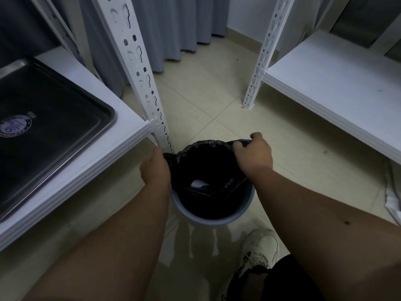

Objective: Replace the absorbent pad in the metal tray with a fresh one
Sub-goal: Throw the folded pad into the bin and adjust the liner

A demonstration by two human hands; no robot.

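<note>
At nine o'clock the metal tray (65,118) has a dull brushed sheen. The bin liner (206,148) is crinkled black plastic, slightly glossy. The bin (208,220) rim looks like smooth matt plastic. Floor tiles (208,101) shine; shelf posts (138,68) are painted metal.

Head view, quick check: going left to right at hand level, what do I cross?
metal tray → shelf post → left hand → black bin bag → right hand → right shelf
</note>
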